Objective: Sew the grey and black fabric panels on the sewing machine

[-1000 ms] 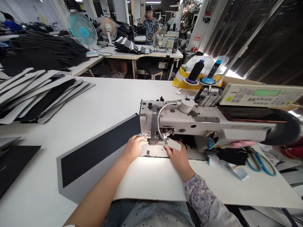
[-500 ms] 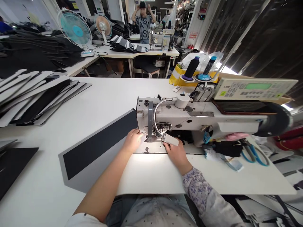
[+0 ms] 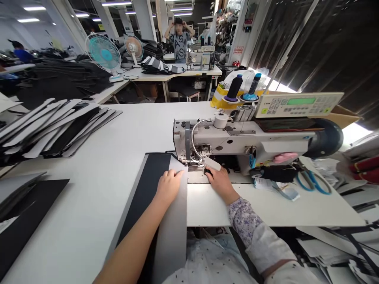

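Note:
A long panel [image 3: 148, 189], black with a grey border, lies on the white table and runs from the sewing machine's needle toward my lap. My left hand [image 3: 168, 185] rests flat on its grey edge, fingers stretched toward the needle. My right hand [image 3: 217, 182] sits on the machine bed just right of the presser foot, under the small lamp [image 3: 211, 163], fingers curled down around a small dark piece. The sewing machine [image 3: 237, 142] stands right of centre.
A fanned stack of black and grey panels [image 3: 53, 126] lies at the left. More dark panels [image 3: 26, 213] lie at the near left. Blue scissors [image 3: 314, 183] rest right of the machine. Thread cones [image 3: 235, 88] and a control panel [image 3: 297, 104] stand behind. A person stands far back.
The long panel has swung from a slant leftward to pointing at my lap. My left hand moved onto its grey edge. My right hand stayed by the presser foot.

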{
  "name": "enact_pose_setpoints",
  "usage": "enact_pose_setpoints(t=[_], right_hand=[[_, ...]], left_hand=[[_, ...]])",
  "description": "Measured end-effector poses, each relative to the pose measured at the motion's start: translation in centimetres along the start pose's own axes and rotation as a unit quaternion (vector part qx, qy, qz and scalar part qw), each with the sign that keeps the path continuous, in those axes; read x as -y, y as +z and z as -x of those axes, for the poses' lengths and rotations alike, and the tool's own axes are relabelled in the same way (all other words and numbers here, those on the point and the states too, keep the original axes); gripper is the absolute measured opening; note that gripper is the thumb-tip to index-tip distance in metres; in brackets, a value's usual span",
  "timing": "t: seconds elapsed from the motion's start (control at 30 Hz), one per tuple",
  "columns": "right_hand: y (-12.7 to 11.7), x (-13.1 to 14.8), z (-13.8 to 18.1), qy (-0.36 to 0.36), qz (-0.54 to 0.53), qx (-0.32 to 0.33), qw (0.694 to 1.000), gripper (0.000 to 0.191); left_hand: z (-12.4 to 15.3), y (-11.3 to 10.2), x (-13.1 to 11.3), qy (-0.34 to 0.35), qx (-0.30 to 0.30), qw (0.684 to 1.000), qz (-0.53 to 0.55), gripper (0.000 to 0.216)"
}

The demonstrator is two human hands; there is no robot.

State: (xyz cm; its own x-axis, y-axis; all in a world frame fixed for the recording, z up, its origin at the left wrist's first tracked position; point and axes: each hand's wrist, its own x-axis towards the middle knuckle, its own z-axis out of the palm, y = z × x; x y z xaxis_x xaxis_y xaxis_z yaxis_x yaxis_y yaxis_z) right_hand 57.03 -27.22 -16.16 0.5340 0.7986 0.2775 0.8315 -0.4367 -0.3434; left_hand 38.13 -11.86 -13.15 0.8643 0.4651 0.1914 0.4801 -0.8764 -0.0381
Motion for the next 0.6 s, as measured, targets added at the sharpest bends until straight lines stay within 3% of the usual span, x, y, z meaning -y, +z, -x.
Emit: enact_pose_setpoints(t=[0.2,0.43,0.6], right_hand=[[0.6,-0.5,0.2,-0.009,-0.012,-0.022,1.000,0.027],[0.7,-0.5,0.1,-0.024,-0.062,-0.084,0.994,0.028],[0.8,-0.5,0.0,-0.007,-0.115,-0.108,0.987,0.028]], left_hand=[[0.3,0.7,-1.2,-0.047,-0.020,0.999,-0.004,0.045],[-2.1,1.4,-0.4,-0.039,-0.044,0.998,0.011,0.038],[-4.0,1.5,0.1,-0.037,-0.029,0.999,0.002,0.032]])
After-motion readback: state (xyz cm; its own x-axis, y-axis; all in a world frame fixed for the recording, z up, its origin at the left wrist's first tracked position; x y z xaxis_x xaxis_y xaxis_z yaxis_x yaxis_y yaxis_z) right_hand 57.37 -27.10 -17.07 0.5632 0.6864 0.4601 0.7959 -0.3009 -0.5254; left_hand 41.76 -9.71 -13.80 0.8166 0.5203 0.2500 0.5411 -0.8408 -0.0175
